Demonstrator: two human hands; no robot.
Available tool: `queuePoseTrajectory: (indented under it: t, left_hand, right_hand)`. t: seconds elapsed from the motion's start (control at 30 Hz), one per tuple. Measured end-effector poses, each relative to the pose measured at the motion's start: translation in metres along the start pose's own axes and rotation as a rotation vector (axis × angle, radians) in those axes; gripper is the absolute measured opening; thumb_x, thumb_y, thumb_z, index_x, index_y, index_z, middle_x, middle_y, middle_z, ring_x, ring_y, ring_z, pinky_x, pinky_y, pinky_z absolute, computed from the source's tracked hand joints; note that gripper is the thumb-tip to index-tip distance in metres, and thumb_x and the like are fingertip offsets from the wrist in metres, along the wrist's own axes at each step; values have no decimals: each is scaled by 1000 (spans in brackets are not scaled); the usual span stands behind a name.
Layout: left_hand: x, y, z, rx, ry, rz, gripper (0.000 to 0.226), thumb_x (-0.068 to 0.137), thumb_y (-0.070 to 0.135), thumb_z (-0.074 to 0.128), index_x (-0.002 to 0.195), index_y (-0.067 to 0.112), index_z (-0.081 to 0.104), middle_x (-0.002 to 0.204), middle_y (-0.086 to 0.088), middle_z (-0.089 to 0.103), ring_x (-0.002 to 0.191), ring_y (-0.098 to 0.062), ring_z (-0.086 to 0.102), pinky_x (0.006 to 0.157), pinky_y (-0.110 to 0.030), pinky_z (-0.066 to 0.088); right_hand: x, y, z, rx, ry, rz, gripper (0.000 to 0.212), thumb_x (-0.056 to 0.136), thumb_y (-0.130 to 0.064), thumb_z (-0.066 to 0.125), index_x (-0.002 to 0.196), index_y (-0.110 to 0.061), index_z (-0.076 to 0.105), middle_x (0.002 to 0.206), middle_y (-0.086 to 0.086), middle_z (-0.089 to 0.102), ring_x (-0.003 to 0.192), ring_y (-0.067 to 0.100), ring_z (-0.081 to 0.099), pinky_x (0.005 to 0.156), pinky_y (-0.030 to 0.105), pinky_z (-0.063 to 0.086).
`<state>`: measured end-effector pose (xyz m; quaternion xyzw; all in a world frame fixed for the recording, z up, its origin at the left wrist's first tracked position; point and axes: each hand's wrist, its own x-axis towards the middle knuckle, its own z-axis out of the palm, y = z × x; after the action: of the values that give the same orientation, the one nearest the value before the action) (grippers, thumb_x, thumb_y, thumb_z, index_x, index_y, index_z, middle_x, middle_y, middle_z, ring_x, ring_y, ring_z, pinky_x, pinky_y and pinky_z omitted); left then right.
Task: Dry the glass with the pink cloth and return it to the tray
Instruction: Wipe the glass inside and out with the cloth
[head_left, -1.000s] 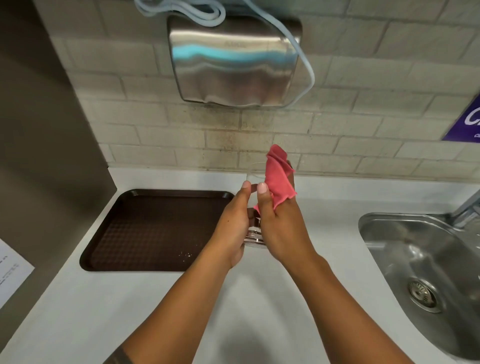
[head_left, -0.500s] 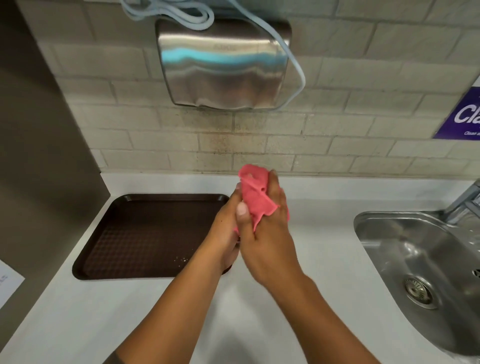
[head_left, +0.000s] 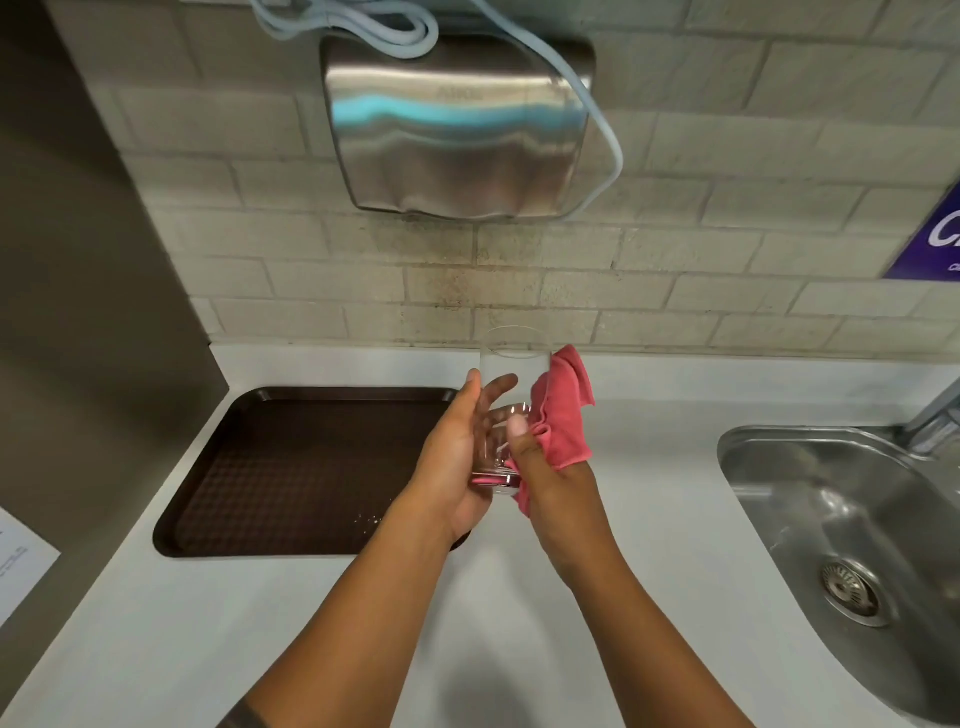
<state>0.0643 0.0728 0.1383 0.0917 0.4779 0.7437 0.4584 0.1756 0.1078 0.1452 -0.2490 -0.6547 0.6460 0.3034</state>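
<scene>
The glass (head_left: 511, 395) is clear, held upright above the white countertop (head_left: 171, 634), between both hands and just right of the tray (head_left: 291, 467). From the left: a dark grey panel (head_left: 78, 260) forms the side wall, and a white sheet of paper (head_left: 21, 566) lies at the countertop's left edge. The tray is dark brown, textured, flat on the countertop, with a few pale crumbs near its front right corner. The left hand (head_left: 457, 462) cups the lower part of the glass, fingers wrapped round the far side and visible through the wall, thumb up along the near side. The right hand (head_left: 545, 478) grips the pink cloth (head_left: 563, 415), thumb pressing the bunched fabric against the right side of the glass; the cloth's upper edge stands free beside the rim. Behind the hands, the back wall is pale brick-pattern tile (head_left: 727, 156), stained below a wall-mounted stainless steel hand dryer (head_left: 457, 130). Pale blue tubing (head_left: 613, 150) is coiled on top of the dryer and loops down its right side. A purple sign (head_left: 930, 244) is partly visible at the right edge. A stainless steel sink (head_left: 769, 467) with a drain strainer is set into the countertop at the right.
</scene>
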Motion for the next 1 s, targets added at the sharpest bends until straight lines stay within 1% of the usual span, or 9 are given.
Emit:
queuePoseTrajectory:
  t: [0.2, 0.33, 0.43, 0.53, 0.6, 0.73, 0.87, 0.93, 1.0]
  left_hand:
    - [0, -1, 8, 57, 139, 60, 56, 104, 60, 48, 134, 17, 70, 140, -19, 67, 127, -35, 68, 103, -47, 58]
    - [1, -1, 9, 405, 257, 271, 37, 110, 48, 41, 127, 28, 67, 117, -7, 74, 104, -30, 74, 92, -46, 62]
    - [-5, 6, 9, 488, 128, 237, 38, 110, 48, 41, 134, 33, 66, 120, 0, 76, 91, -16, 78, 76, -33, 62]
    - [-11, 4, 18, 511, -2, 172, 54, 106, 59, 40, 153, 33, 49, 144, 1, 64, 125, -20, 67, 107, -45, 53]
    - [-10, 3, 24, 516, 3, 191, 59, 107, 58, 40, 162, 37, 32, 151, 2, 57, 133, -19, 58, 115, -46, 47]
    - [-7, 9, 22, 415, 74, 197, 53, 109, 58, 35, 158, 37, 37, 124, 2, 68, 105, -17, 70, 92, -40, 60]
    - [-4, 9, 18, 379, 144, 141, 51, 108, 56, 42, 149, 29, 55, 143, -5, 63, 126, -22, 64, 114, -45, 48]
    - [-3, 7, 16, 276, 139, 72, 45, 108, 54, 45, 134, 23, 65, 135, -7, 69, 110, -23, 72, 92, -35, 60]
    - [-6, 2, 14, 265, 84, 65, 43, 110, 48, 38, 134, 23, 64, 137, -8, 70, 111, -22, 72, 69, -25, 60]
  right_hand:
    - [-4, 4, 0, 36, 1, -64, 65, 94, -25, 75, 104, -85, 52, 114, -16, 78, 110, 17, 76, 89, 44, 64]
    - [-3, 4, -2, -20, 100, -43, 48, 95, -20, 74, 101, -67, 65, 93, 8, 79, 88, 31, 79, 75, 44, 67]
    - [-5, 7, -6, -115, 156, -70, 31, 94, -19, 75, 102, -49, 69, 89, 11, 76, 84, 25, 78, 78, 41, 67]
    - [-6, 11, -4, -206, 180, -34, 17, 98, -13, 69, 112, -22, 65, 83, 0, 69, 74, 4, 71, 76, 37, 62]
    - [-9, 13, 1, -201, 182, 23, 21, 101, -16, 63, 122, -15, 63, 95, 4, 69, 86, 6, 70, 84, 40, 60]
    - [-27, 12, 3, -225, 134, 145, 64, 94, -57, 51, 145, -18, 51, 128, 8, 66, 121, 28, 66, 99, 38, 56]
    - [-47, 12, 8, -495, 13, -125, 82, 94, -74, 29, 164, -33, 19, 172, -9, 16, 161, 16, 11, 128, 47, 22]
    - [-37, 9, 7, -689, 29, -250, 78, 96, -75, 18, 165, -39, 10, 174, -18, -7, 159, 9, -18, 128, 47, 1]
    - [-21, -3, 7, -810, 64, -285, 78, 95, -72, 14, 165, -39, 7, 173, -21, -12, 158, 8, -23, 125, 48, -1]
